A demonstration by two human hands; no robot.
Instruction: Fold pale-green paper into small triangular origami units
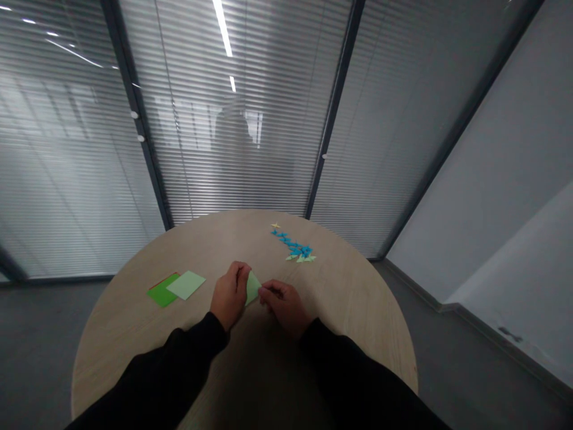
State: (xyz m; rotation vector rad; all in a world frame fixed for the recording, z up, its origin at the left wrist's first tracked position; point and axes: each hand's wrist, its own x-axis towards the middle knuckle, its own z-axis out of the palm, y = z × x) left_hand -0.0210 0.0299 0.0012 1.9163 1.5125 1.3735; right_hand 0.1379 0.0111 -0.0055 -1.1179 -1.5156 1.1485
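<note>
Between my two hands is a pale green sheet of folding paper [252, 288], partly hidden by my fingers; its visible part looks like a folded triangle. My left hand [231, 292] grips its left side, with the fingers curled. On the right, my right hand [283, 303] pinches the paper's right corner between thumb and fingertips. To the left lies a flat stack of pale green paper squares [186, 285], overlapping bright green paper [163, 291] with a red edge showing behind it.
Small folded blue paper pieces [293, 246] run in a slanting cluster at the table's far side. Several pale green folded pieces [301, 258] sit at its near end, a yellowish one [275, 226] at its far end. The round wooden table [358, 310] faces blinds-covered glass panels [250, 161].
</note>
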